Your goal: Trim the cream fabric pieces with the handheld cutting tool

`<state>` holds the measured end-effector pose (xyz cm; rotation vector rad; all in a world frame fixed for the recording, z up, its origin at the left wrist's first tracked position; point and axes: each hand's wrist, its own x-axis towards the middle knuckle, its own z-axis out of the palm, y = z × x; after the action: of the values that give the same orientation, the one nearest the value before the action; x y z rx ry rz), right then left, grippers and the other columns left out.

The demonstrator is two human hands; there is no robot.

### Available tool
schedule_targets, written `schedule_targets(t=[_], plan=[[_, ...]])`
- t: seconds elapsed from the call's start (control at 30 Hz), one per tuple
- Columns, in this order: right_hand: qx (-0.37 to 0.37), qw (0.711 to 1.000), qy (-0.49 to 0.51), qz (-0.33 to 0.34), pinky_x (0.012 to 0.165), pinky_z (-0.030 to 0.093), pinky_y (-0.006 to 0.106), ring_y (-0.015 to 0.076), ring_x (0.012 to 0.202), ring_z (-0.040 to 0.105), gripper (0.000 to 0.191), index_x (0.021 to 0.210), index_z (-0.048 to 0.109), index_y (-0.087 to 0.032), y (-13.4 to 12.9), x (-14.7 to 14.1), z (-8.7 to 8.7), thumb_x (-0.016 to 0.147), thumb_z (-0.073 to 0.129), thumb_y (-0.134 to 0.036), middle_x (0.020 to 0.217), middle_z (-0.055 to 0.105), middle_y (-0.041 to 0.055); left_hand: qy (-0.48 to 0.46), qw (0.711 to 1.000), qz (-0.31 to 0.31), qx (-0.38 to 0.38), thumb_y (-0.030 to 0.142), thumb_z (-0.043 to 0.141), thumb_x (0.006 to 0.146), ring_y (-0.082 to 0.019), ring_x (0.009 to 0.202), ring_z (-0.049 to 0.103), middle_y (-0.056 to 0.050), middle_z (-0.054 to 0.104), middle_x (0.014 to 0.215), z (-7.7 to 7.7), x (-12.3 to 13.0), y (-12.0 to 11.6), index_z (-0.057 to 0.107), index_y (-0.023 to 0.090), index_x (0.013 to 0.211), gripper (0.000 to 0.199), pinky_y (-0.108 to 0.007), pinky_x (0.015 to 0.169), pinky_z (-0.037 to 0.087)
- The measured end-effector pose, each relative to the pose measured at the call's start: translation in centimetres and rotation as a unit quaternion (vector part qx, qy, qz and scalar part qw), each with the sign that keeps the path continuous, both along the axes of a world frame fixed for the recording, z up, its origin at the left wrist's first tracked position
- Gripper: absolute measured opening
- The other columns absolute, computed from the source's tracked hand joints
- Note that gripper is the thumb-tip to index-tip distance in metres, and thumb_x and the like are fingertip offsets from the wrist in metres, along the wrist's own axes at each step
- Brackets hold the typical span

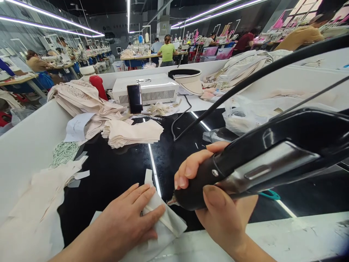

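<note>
My left hand [131, 214] lies flat with its fingers stretched out, pressing on a folded piece of pale cloth [169, 222] at the front edge of the black work surface. A narrow white strip [148, 176] sticks out beyond my fingertips. My right hand [226, 211] is wrapped round a black corded hand tool [245, 163] with a long silver lever on its side. The tool's narrow metal tip points left, close beside the cloth; I cannot tell whether they touch.
Stacked cream cloth pieces [133, 133] lie ahead, and more cloth [38, 207] at left near green cords [65, 153]. A phone [135, 99] leans on a white vented box [155, 87]. A thick black cable [261, 71] arches across the right. People sit at sewing tables beyond.
</note>
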<state>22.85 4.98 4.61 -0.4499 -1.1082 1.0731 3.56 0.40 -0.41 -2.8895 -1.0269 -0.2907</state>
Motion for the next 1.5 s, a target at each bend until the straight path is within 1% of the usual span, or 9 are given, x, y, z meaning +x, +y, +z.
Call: schedule_targets(t=[0.2,0.33,0.53,0.67,0.8,0.93,1.03,1.23,1.5], plan=[[0.005,1.000,-0.010,0.005,0.052,0.054,0.029,0.0145,0.059,0.059,0.038,0.114,0.060,-0.031,0.5,-0.9,-0.3,0.086,0.083,-0.040,0.078,0.063,-0.0031,-0.001,1.000,0.004,-0.029,0.045,0.073,0.096,-0.035,0.135,0.060,-0.021,0.063,0.140,-0.3,-0.2,0.1,0.052,0.020,0.144,0.058,-0.057,0.106,0.055],[0.000,0.999,-0.031,-0.009,0.054,0.055,0.031,0.0151,0.060,0.061,0.030,0.111,0.060,-0.031,0.5,-1.0,-0.3,0.090,0.080,-0.037,0.078,0.064,-0.0038,-0.012,1.000,0.007,-0.026,0.044,0.074,0.095,-0.035,0.135,0.059,-0.022,0.061,0.143,-0.4,0.0,-0.1,0.054,0.020,0.142,0.057,-0.057,0.107,0.055],[0.003,1.000,-0.003,-0.009,0.052,0.055,0.029,0.0133,0.059,0.060,0.040,0.113,0.058,-0.029,0.9,-1.2,-0.4,0.085,0.084,-0.040,0.078,0.064,-0.0037,-0.034,0.999,0.009,-0.017,0.041,0.077,0.093,-0.034,0.128,0.063,-0.022,0.061,0.139,0.1,0.4,-0.2,0.057,0.018,0.137,0.053,-0.051,0.104,0.058],[0.006,1.000,-0.006,-0.007,0.052,0.055,0.028,0.0129,0.058,0.060,0.037,0.112,0.058,-0.028,0.8,-1.5,-0.5,0.086,0.083,-0.037,0.078,0.064,-0.0038,-0.042,0.998,0.017,-0.043,0.039,0.082,0.089,-0.034,0.128,0.062,-0.021,0.057,0.141,0.3,0.7,-0.4,0.057,0.019,0.138,0.059,-0.049,0.104,0.058],[0.003,1.000,-0.012,-0.019,0.052,0.055,0.028,0.0130,0.058,0.061,0.031,0.111,0.059,-0.029,0.7,-1.5,-0.5,0.089,0.080,-0.035,0.079,0.065,-0.0037,-0.048,0.997,0.023,-0.048,0.040,0.083,0.088,-0.034,0.127,0.062,-0.021,0.055,0.141,0.2,0.7,-0.6,0.056,0.021,0.139,0.061,-0.051,0.104,0.058],[0.003,1.000,0.003,-0.006,0.054,0.055,0.027,0.0121,0.059,0.061,0.039,0.112,0.058,-0.028,1.1,-1.6,-0.4,0.084,0.085,-0.037,0.079,0.066,-0.0041,-0.057,0.997,0.022,-0.046,0.040,0.082,0.089,-0.033,0.129,0.059,-0.021,0.054,0.141,-0.2,0.7,-0.5,0.057,0.021,0.138,0.058,-0.054,0.105,0.056],[0.007,1.000,0.012,-0.002,0.054,0.054,0.026,0.0117,0.059,0.061,0.039,0.110,0.058,-0.028,1.6,-1.8,-0.4,0.084,0.085,-0.037,0.079,0.066,-0.0047,-0.051,0.998,0.023,-0.039,0.043,0.081,0.089,-0.032,0.125,0.060,-0.020,0.055,0.137,-0.2,0.7,-0.5,0.058,0.022,0.137,0.058,-0.054,0.101,0.059],[0.008,1.000,0.008,0.003,0.055,0.054,0.026,0.0115,0.060,0.063,0.029,0.099,0.058,-0.027,1.9,-2.1,-0.6,0.085,0.083,-0.031,0.079,0.067,-0.0057,-0.066,0.997,0.024,-0.030,0.041,0.080,0.090,-0.032,0.121,0.061,-0.017,0.058,0.128,0.1,0.8,-0.3,0.060,0.022,0.134,0.053,-0.052,0.099,0.060],[0.008,1.000,-0.013,-0.008,0.054,0.054,0.027,0.0117,0.057,0.062,0.030,0.101,0.054,-0.026,1.7,-2.3,-0.3,0.083,0.077,-0.020,0.077,0.066,-0.0067,-0.075,0.993,0.033,-0.086,0.038,0.074,0.095,-0.032,0.117,0.062,-0.016,0.056,0.131,0.8,0.2,-0.2,0.057,0.021,0.135,0.046,-0.052,0.100,0.059]])
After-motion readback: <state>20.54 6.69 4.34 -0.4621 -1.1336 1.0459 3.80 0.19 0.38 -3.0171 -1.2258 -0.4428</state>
